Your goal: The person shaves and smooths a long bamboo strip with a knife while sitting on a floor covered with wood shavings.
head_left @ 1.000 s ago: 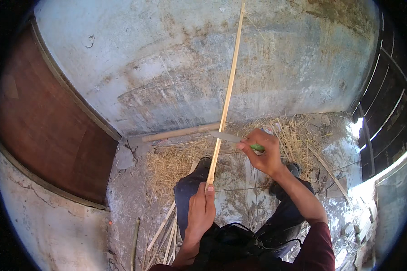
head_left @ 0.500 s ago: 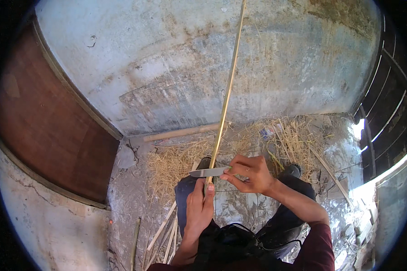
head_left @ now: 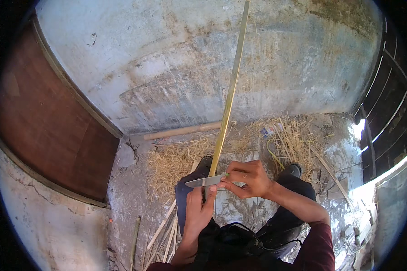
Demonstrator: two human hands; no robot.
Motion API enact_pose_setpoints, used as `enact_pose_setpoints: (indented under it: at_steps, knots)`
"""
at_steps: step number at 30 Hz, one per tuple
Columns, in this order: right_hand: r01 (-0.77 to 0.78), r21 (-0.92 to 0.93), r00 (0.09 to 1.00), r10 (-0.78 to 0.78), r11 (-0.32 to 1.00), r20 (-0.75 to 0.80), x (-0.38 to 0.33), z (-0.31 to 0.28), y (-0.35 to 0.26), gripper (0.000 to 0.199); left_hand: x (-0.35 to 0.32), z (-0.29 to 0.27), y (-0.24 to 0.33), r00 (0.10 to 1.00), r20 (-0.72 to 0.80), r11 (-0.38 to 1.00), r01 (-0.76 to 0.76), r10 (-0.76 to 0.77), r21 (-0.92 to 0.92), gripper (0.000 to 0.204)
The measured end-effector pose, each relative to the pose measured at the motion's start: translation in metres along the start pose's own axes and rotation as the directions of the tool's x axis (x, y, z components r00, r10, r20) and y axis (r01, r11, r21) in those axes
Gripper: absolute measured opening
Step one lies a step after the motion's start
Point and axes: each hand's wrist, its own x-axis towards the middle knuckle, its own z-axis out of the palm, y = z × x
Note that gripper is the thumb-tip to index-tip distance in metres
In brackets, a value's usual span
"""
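1. The long yellow-green strip [head_left: 229,99] rises from the left hand [head_left: 199,210], its lower end between thumb and fingers, and runs away up the picture, leaning slightly right, in front of the stained wall [head_left: 144,67].
2. The left hand is clamped on that lower end.
3. The right hand [head_left: 248,178] is closed on the knife [head_left: 203,182], whose blade points left and crosses the strip just above the left thumb; a bit of green handle shows at the fingers.
4. Counted: one strip held, one knife, two dark shoes [head_left: 294,169], one round pole [head_left: 183,131] along the foot of the wall.
5. Two heaps of straw-coloured shavings [head_left: 172,162] lie beyond the shoes, left and right; several loose strips [head_left: 169,230] lie left of the left forearm, too overlapped to count.
6. One small blue-and-white packet [head_left: 270,131] lies by the right heap; its contents cannot be told.
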Motion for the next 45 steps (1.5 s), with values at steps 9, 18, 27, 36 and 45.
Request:
enact_pose_setpoints:
  at_steps: [9, 18, 27, 36, 45]
  knots:
    - [0.016, 0.003, 1.000, -0.016, 1.000, -0.015, -0.001, 0.004, -0.001, 0.023, 0.000, 0.003, -0.008, 0.996, -0.090, 0.987, -0.026, 0.012, -0.158, 0.038]
    - [0.041, 0.014, 0.998, -0.041, 0.999, -0.051, -0.002, 0.001, -0.003, 0.023, 0.000, 0.007, -0.001, 0.987, -0.146, 0.991, -0.082, 0.066, -0.105, 0.055]
    - [0.054, -0.032, 0.996, -0.056, 0.998, -0.064, 0.000, -0.001, -0.005, 0.023, 0.003, 0.013, -0.005, 0.978, -0.204, 0.989, -0.076, 0.049, -0.128, 0.054]
    - [0.132, -0.149, 0.982, -0.149, 0.980, -0.113, 0.003, 0.000, -0.006, 0.022, 0.004, 0.014, -0.014, 0.983, -0.183, 0.979, -0.013, -0.025, -0.204, 0.055]
    - [-0.045, 0.000, 0.997, 0.045, 0.999, -0.055, 0.003, -0.001, -0.005, 0.020, 0.001, 0.011, -0.004, 0.988, -0.152, 0.975, -0.069, 0.037, -0.210, 0.054]
